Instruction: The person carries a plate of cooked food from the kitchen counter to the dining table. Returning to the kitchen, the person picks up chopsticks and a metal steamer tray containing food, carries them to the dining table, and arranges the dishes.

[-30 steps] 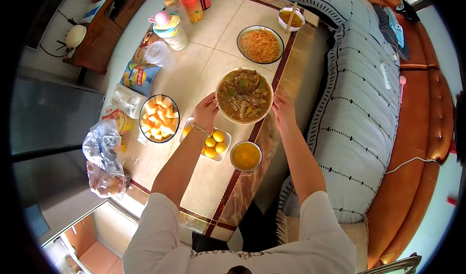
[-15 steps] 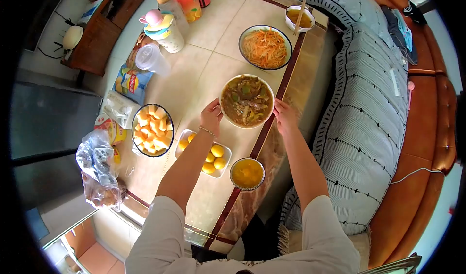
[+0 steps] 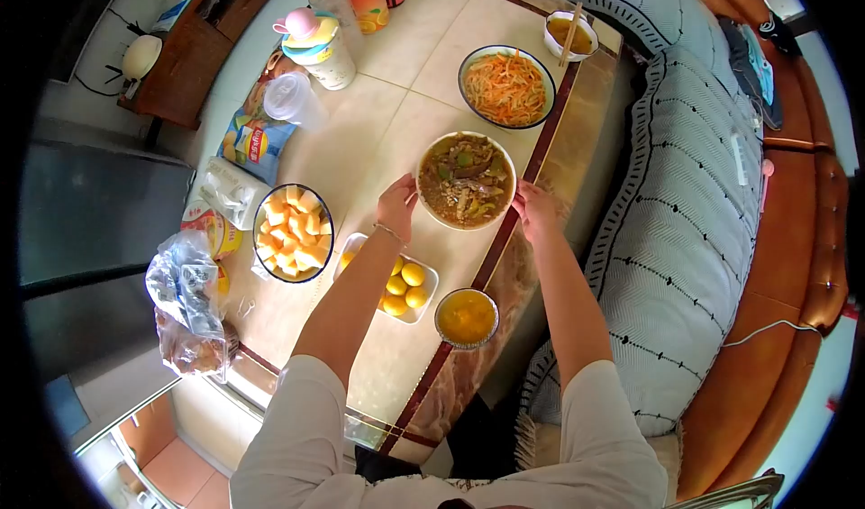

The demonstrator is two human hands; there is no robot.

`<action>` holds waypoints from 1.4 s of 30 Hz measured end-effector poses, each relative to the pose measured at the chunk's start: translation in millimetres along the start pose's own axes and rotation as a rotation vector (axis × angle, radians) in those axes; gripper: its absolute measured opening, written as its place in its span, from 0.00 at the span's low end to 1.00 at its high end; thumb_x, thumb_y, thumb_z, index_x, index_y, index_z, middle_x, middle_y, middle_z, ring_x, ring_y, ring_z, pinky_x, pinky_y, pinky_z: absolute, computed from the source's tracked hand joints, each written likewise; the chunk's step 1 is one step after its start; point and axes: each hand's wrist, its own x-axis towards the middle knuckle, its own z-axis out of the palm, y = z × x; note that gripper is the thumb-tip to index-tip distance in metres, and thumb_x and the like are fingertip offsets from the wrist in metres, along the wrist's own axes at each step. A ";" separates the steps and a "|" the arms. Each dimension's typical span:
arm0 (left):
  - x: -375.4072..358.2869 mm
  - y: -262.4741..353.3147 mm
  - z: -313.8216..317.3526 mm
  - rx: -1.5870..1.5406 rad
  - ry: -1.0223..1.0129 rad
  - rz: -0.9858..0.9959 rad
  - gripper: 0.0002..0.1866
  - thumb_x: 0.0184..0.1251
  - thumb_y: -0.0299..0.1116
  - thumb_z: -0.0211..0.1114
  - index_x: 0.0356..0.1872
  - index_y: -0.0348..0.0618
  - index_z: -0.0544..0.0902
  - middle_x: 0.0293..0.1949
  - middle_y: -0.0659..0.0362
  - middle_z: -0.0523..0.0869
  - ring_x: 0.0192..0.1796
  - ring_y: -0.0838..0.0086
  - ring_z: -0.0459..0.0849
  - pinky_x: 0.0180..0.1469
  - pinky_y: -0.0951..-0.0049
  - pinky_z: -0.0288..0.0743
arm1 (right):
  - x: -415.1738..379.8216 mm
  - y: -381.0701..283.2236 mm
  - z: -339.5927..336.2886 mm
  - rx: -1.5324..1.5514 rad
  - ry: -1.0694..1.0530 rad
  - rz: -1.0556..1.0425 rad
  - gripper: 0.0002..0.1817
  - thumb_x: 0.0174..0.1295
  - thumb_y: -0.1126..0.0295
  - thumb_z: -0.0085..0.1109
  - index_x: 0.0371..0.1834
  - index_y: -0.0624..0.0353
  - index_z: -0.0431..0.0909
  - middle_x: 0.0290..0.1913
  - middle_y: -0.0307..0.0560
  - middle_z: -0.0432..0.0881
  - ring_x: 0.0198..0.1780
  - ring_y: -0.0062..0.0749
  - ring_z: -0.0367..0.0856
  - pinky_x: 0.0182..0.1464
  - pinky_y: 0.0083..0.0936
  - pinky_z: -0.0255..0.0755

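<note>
A round bowl of brown stew with green pieces (image 3: 466,181) is between my two hands near the middle of the table. My left hand (image 3: 397,208) has its fingers at the bowl's left rim, and my right hand (image 3: 537,213) holds the opposite side. The fingertips are partly hidden by the rim. Beyond the stew stands a bowl of shredded carrot (image 3: 506,87). Closer to me are a small bowl of yellow soup (image 3: 466,318) and a white tray of yellow round fruit (image 3: 414,275), partly covered by my left forearm.
Left of my arm is a bowl of cubed melon (image 3: 294,234). A chip bag (image 3: 258,145), a plastic cup (image 3: 295,104) and a tumbler (image 3: 329,63) line the left edge. Chopsticks (image 3: 570,33) rest on a small bowl (image 3: 584,40) at the far right, beside the sofa (image 3: 689,212).
The whole view has shifted slightly, so the table's things appear a little farther right. Both hands stay at the sides of the stew bowl, whose place among the dishes looks nearly the same.
</note>
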 end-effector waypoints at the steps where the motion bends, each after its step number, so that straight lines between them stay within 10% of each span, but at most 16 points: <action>1: -0.3 3.0 -2.6 0.021 0.068 -0.007 0.16 0.57 0.23 0.48 0.47 0.34 0.72 0.42 0.57 0.77 0.45 0.74 0.74 0.49 0.75 0.67 | -3.1 -2.1 -0.9 -0.026 -0.024 0.002 0.14 0.61 0.69 0.47 0.46 0.67 0.69 0.44 0.47 0.74 0.44 0.30 0.73 0.50 0.22 0.70; 8: -141.9 55.8 -24.2 0.582 -0.022 0.367 0.22 0.56 0.25 0.56 0.54 0.34 0.67 0.46 0.57 0.75 0.50 0.75 0.72 0.51 0.80 0.66 | -89.0 24.8 -92.7 0.130 0.131 -0.091 0.12 0.59 0.64 0.49 0.37 0.61 0.75 0.37 0.46 0.75 0.38 0.30 0.74 0.43 0.20 0.69; 11: -256.2 74.2 -50.8 0.496 0.063 0.128 0.26 0.54 0.20 0.56 0.56 0.37 0.63 0.42 0.57 0.77 0.46 0.74 0.75 0.48 0.77 0.70 | -181.0 34.8 -122.0 0.036 0.261 -0.103 0.11 0.61 0.64 0.47 0.33 0.61 0.75 0.26 0.39 0.71 0.28 0.25 0.69 0.35 0.21 0.68; 17: -407.7 53.4 -141.6 0.307 0.271 -0.079 0.07 0.54 0.27 0.61 0.29 0.34 0.75 0.23 0.56 0.78 0.25 0.77 0.76 0.28 0.80 0.71 | -319.3 53.8 -139.6 0.035 0.314 -0.099 0.17 0.62 0.62 0.45 0.45 0.66 0.72 0.35 0.43 0.75 0.32 0.26 0.72 0.37 0.22 0.69; 25: -463.5 208.6 -99.1 0.488 -0.033 0.229 0.17 0.58 0.36 0.58 0.13 0.45 0.67 0.08 0.68 0.63 0.11 0.86 0.56 0.13 0.83 0.45 | -475.9 12.0 -44.9 0.127 0.165 -0.339 0.15 0.60 0.64 0.48 0.44 0.63 0.72 0.35 0.40 0.76 0.33 0.22 0.73 0.39 0.20 0.69; 31: -458.6 269.7 -150.3 0.000 -0.138 0.252 0.22 0.60 0.40 0.57 0.09 0.51 0.61 0.07 0.69 0.57 0.07 0.84 0.51 0.10 0.81 0.42 | -539.5 30.9 -33.3 0.167 0.167 -0.320 0.13 0.60 0.65 0.48 0.44 0.61 0.73 0.34 0.39 0.76 0.32 0.21 0.73 0.37 0.19 0.69; 42: -493.5 144.5 -97.9 -0.248 -0.051 -0.091 0.28 0.62 0.53 0.44 0.06 0.49 0.59 0.05 0.66 0.53 0.06 0.80 0.48 0.07 0.80 0.41 | -481.3 -12.2 -140.9 0.121 0.174 -0.208 0.14 0.59 0.64 0.51 0.43 0.61 0.73 0.36 0.39 0.75 0.33 0.22 0.72 0.36 0.19 0.68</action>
